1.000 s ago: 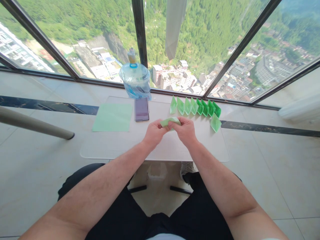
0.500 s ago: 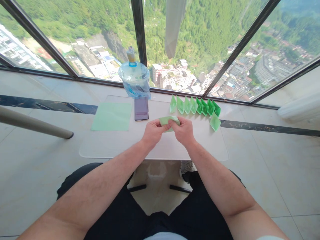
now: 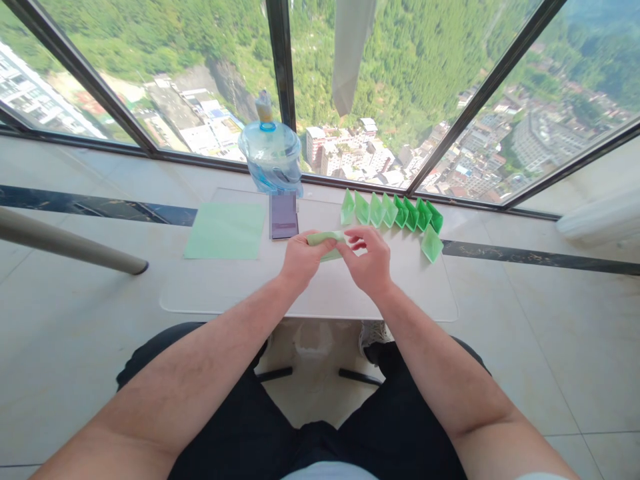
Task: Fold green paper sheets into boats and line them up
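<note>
The left hand (image 3: 300, 260) pinches the folded green paper (image 3: 324, 238) over the table (image 3: 225, 287). The right hand (image 3: 371, 261) has just loosened, its fingers apart by the paper's end, so the left seems to do most of the holding.

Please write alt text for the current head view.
A person's left hand holds folded pale green paper over a white table, with the right hand at its end. At left lie a green sheet and a phone; at right, folded green shapes; behind, a large bottle by windows.
</note>
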Demonstrator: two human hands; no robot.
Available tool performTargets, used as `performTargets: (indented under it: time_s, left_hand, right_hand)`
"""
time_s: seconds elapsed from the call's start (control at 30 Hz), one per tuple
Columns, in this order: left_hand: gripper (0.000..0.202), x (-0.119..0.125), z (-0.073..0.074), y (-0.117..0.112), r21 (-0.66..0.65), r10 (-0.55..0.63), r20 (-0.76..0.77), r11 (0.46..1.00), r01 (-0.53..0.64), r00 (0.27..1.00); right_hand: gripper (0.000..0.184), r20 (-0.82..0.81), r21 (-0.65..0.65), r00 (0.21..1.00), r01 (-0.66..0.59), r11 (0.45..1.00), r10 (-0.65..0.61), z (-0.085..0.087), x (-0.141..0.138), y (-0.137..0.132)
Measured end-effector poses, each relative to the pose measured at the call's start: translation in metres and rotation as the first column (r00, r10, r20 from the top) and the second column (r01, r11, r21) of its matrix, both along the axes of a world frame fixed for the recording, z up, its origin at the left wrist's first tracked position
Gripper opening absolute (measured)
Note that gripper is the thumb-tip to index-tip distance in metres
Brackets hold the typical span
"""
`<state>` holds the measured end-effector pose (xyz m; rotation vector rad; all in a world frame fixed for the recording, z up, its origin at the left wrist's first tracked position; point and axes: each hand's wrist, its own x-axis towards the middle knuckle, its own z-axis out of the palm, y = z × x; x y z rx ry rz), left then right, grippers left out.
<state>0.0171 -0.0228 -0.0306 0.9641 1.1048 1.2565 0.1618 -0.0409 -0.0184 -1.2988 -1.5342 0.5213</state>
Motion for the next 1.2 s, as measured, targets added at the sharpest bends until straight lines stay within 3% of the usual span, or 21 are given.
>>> performTargets:
  time_s: [0.07, 0.2, 0.6, 0.73, 0.93, 1.2]
  left_hand:
    - [0.018, -0.0009, 0.0026, -0.0008, 0.041, 0.023, -0.112, 0.999, -0.019, 0.993]
    - [0.017, -0.0038, 0.0055, -0.0014, 0.107, 0.041, -0.220, 0.994, -0.017, 0.975]
    - [0.024, -0.0041, 0.0093, -0.0036, 0.176, -0.011, -0.250, 0.983, 0.057, 0.968]
    - [0.024, -0.0038, 0.0096, -0.0038, 0.172, -0.041, -0.242, 0.981, 0.085, 0.969]
    - [0.030, -0.0039, 0.0086, -0.0027, 0.140, -0.049, -0.220, 0.987, 0.082, 0.974]
    - [0.035, -0.0044, 0.0088, -0.0031, 0.103, -0.033, -0.189, 0.993, 0.053, 0.981]
  right_hand:
    - [0.012, 0.080, 0.076, 0.997, -0.018, 0.997, 0.012, 0.0035, 0.0000, -0.0017]
    - [0.010, 0.135, 0.033, 0.990, -0.036, 0.999, 0.031, 0.0070, 0.0017, -0.0012]
    - [0.009, 0.075, -0.071, 0.994, -0.070, 0.995, 0.075, 0.0077, 0.0074, 0.0014]
    - [0.010, 0.096, -0.041, 0.993, -0.070, 0.997, 0.073, 0.0069, 0.0062, 0.0023]
    - [0.020, 0.054, -0.069, 0.997, -0.051, 0.996, 0.055, 0.0039, 0.0027, 0.0009]
    - [0.019, -0.015, -0.084, 1.000, -0.024, 0.996, 0.023, 0.0038, 0.0006, -0.0010]
